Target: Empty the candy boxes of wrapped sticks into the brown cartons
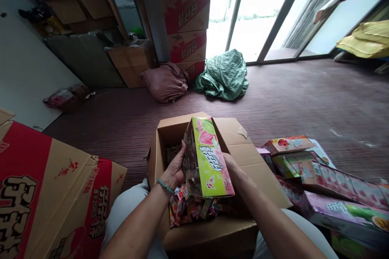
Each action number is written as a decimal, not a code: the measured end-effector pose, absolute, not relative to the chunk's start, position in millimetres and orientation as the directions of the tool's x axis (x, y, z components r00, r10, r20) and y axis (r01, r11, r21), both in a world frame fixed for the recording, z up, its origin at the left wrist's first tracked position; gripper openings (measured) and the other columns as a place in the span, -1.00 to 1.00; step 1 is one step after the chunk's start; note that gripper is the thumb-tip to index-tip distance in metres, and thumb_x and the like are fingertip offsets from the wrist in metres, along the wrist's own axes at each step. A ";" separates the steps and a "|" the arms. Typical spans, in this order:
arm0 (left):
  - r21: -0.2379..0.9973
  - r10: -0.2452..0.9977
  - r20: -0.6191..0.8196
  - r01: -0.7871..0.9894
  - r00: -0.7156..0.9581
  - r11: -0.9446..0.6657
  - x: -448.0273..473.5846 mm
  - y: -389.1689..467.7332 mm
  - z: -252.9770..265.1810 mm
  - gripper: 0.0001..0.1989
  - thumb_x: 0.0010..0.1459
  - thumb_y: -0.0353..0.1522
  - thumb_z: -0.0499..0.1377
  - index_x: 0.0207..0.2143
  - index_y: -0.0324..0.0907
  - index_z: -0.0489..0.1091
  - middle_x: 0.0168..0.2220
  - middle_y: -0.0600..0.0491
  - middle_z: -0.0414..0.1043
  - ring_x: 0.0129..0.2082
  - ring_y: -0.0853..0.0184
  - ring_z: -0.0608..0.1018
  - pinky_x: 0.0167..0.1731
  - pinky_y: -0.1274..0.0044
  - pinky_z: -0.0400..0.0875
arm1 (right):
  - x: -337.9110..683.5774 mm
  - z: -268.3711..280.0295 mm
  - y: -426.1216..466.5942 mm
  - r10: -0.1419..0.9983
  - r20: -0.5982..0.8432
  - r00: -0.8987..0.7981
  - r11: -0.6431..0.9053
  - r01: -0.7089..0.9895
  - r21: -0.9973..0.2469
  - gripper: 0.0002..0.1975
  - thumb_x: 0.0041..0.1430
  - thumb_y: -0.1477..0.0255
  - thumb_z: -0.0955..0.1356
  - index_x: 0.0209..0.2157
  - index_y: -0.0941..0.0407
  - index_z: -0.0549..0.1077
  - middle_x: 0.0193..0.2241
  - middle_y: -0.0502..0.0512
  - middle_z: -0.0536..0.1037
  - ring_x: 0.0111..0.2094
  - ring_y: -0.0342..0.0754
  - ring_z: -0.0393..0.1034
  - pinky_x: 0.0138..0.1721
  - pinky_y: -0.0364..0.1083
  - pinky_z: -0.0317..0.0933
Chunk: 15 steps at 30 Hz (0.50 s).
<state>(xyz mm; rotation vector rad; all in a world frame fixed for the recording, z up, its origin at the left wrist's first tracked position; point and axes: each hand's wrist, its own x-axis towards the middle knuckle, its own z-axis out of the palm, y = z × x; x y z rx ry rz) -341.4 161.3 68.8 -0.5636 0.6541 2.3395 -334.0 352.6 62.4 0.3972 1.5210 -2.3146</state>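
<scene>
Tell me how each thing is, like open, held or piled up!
Green box: held between left hand and right hand
Cardboard box: open
Wrapped sticks: jumbled inside it
Back cartons: stacked
Brown bundle: slumped
Green bundle: crumpled
Right-side boxes: piled
Left-side carton: can't tell if open
Yellow sheet: wrinkled

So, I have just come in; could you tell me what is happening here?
A person's left hand and right hand hold a green and pink box between them, at the mouth of an open carton. Small wrapped packets lie inside it. More printed boxes are piled on the floor to the right.
</scene>
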 end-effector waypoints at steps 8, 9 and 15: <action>0.448 0.201 -0.418 -0.394 -0.886 -0.802 -349.2 165.1 64.4 -0.38 0.24 0.05 0.11 0.00 -0.32 0.47 -0.23 -0.19 0.62 -0.18 0.11 0.65 -0.08 0.29 0.56 | -288.8 77.8 353.6 -0.038 -0.152 -0.988 -0.366 0.156 -0.917 -0.16 0.02 -0.27 0.32 0.20 -0.07 0.30 0.21 0.18 0.44 0.13 0.17 0.42 -0.05 0.09 0.42; 0.486 0.190 -0.388 -0.375 -0.902 -0.789 -345.5 166.1 64.2 -0.38 0.20 0.07 0.15 -0.02 -0.31 0.48 -0.23 -0.17 0.62 -0.16 0.11 0.63 -0.08 0.31 0.55 | -282.7 77.5 351.6 0.032 -0.103 -0.994 -0.325 0.087 -0.942 -0.15 0.01 -0.18 0.40 0.26 -0.10 0.22 0.25 0.15 0.38 0.16 0.14 0.39 0.03 0.08 0.39; 0.717 0.326 -0.201 -0.366 -0.924 -0.594 -313.8 169.2 61.2 -0.31 0.04 0.14 0.26 -0.03 -0.25 0.47 -0.24 -0.09 0.57 -0.20 0.14 0.56 -0.13 0.33 0.48 | -249.0 97.4 350.1 0.359 -0.037 -0.932 -0.089 0.005 -0.996 -0.12 -0.01 0.18 0.53 0.29 0.04 0.19 0.16 0.21 0.45 0.09 0.10 0.41 0.15 0.04 0.28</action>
